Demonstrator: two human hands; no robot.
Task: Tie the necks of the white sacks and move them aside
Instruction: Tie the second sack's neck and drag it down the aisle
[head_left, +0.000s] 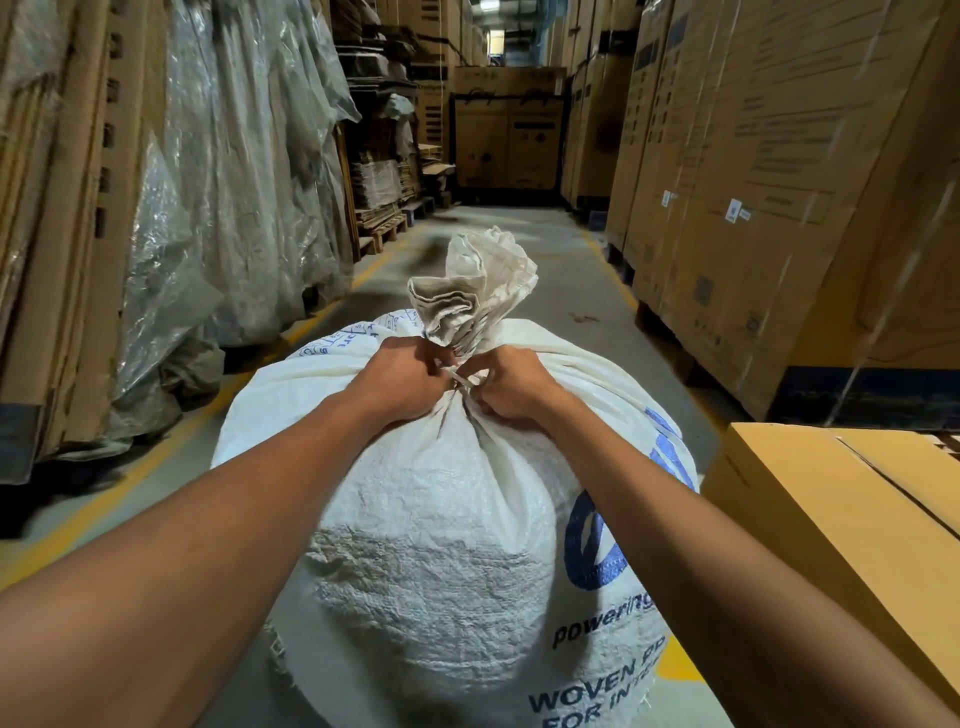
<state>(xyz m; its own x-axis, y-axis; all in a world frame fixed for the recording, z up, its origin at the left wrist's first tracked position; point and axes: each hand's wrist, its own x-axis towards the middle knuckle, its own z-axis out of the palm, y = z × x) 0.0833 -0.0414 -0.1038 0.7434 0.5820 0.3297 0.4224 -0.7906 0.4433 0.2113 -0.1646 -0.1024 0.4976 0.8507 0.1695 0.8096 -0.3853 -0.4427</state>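
Note:
A full white woven sack (447, 530) with blue print stands on the floor right in front of me. Its gathered neck (467, 291) sticks up in a crumpled bunch. A thin white tie (464, 378) runs around the base of the neck. My left hand (402, 379) pinches the tie on the left of the neck, fingers curled. My right hand (511, 384) pinches the other end on the right, fingers curled too. Behind this sack lies a second white sack (363, 338), partly hidden by my arms.
A narrow warehouse aisle with a grey floor (524, 228) and yellow lines runs ahead. Plastic-wrapped cardboard stacks (218, 171) line the left. Tall cartons on pallets (769, 197) line the right. A flat brown carton (841, 504) lies close at my right.

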